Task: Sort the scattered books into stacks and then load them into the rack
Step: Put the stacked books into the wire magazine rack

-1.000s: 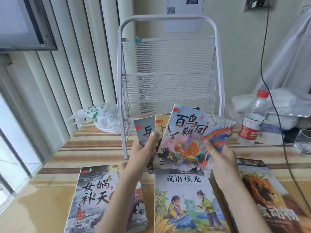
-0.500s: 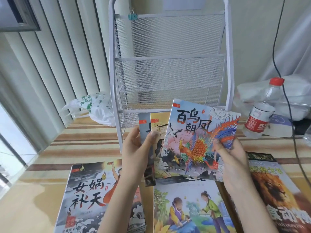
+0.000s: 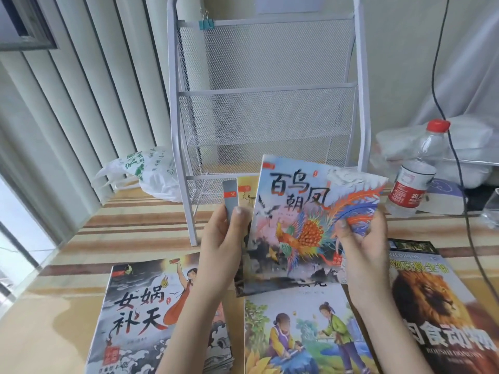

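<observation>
I hold a small fan of picture books upright over the table. The front one is the phoenix book (image 3: pixel 305 211); behind it show a yellow book (image 3: pixel 246 193) and a grey book (image 3: pixel 230 197). My left hand (image 3: pixel 221 244) grips the fan's left edge with the thumb on front. My right hand (image 3: pixel 361 244) pinches the phoenix book's right side. The white mesh rack (image 3: pixel 264 103) stands just behind, its shelves bare. On the table lie a dark-cover stack (image 3: pixel 140 314), a garden-scene book (image 3: pixel 297 333) and a lion book (image 3: pixel 437 306).
A water bottle (image 3: pixel 415 171) with a red cap stands right of the rack, next to a glass (image 3: pixel 492 211) and a black cable (image 3: pixel 464 184). A plastic bag (image 3: pixel 145 174) lies left of the rack. Vertical blinds (image 3: pixel 67 103) and a window border the table's left side.
The held books have been squared closer together, so the grey and yellow covers show less. The view has tipped down and drawn nearer the rack.
</observation>
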A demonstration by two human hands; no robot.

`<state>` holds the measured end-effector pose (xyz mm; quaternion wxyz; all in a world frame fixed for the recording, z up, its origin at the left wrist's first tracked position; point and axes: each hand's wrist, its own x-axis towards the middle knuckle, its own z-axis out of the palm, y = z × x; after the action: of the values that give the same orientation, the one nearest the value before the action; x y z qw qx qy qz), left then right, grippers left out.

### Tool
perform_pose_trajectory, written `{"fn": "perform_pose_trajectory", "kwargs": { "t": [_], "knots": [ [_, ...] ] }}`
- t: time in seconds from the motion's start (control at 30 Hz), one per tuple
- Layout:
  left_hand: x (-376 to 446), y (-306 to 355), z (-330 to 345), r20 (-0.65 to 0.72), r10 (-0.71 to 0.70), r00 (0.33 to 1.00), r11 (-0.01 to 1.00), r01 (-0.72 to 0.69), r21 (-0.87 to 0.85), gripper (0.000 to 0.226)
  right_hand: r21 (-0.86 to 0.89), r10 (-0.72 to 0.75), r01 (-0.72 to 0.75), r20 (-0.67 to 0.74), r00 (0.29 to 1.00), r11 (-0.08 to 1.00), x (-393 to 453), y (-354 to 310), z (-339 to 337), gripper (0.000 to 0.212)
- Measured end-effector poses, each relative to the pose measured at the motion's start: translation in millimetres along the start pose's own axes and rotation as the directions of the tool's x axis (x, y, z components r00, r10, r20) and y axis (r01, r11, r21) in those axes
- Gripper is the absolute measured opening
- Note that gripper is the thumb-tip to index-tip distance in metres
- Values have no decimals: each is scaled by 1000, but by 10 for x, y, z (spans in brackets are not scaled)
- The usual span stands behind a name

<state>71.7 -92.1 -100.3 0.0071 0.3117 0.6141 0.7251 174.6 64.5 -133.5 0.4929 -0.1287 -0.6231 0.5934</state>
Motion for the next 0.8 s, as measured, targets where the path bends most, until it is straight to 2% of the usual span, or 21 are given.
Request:
{"fn": "perform_pose_trajectory", "kwargs": {
  "t": [0.07,0.13,0.17,0.33,0.43,0.47,0.5,0.57,0.6,0.7,0.8],
  "knots": [
    [-14,28,30,56,14,998,999,-17,47,17,8,-123,124,-77,989,992,-29,-56,55,30],
    [-34,29,54,131,47,990,999,-47,-1,8,-10,-208,208,-56,976,978,-45,-91,110,33],
    [-43,26,55,140,61,988,998,-59,-16,13,-19,-211,210,-33,977,977,-55,-109,135,39],
    [-63,42,19,90,61,994,998,-62,6,34,-42,-116,117,36,993,992,-61,-138,107,69],
    [-50,-7,27,130,43,991,998,-47,30,26,-120,102,-88,112,988,989,-48,-73,97,96],
    [-58,-8,40,142,37,989,998,-44,49,23,-146,168,-150,119,979,978,-53,-57,102,94],
    [-70,-8,54,151,42,988,997,-51,56,20,-154,172,-153,120,978,976,-55,-51,104,80],
    [-93,14,74,155,90,984,993,-101,61,15,-132,80,-68,91,993,989,-47,-62,99,33],
    [-101,20,77,146,118,982,989,-130,70,14,-109,58,-50,69,996,993,-48,-70,96,18],
    [-103,-11,83,132,129,983,986,-141,86,14,-20,22,-20,64,998,1000,-37,-93,71,14],
    [-124,-36,95,151,101,983,991,-114,76,24,-1,56,-56,91,994,998,-16,-103,50,18]
  ]
}}
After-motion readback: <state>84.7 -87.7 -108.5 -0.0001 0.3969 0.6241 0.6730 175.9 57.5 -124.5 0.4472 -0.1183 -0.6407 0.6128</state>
